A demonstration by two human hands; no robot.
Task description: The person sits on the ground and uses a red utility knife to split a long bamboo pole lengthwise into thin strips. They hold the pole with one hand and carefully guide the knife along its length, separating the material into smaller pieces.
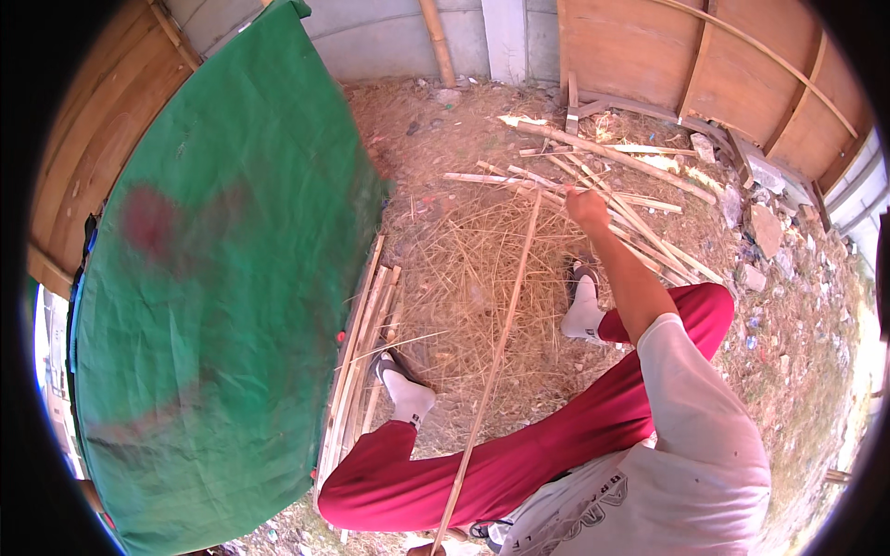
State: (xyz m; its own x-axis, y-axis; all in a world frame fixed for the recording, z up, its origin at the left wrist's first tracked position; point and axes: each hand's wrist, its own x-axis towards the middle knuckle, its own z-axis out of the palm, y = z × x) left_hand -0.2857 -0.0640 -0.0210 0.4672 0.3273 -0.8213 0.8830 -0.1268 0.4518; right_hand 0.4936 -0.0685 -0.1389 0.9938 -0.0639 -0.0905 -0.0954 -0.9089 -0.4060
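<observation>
A long, thin bamboo strip slants from the pile ahead down to the lower edge. Its near end is in my left hand, which is mostly cut off by that edge. My right arm is stretched out ahead. At its end my right hand is closed on a bamboo strip in the loose pile of bamboo strips; its fingertips are partly hidden. Between my feet lies a heap of straw-like shavings, which the long strip passes over.
To my left hangs a large green sheet. Beside its edge lie several long bamboo pieces. A thicker pole lies behind the pile. Stones and broken bricks litter the right side, below wooden panels.
</observation>
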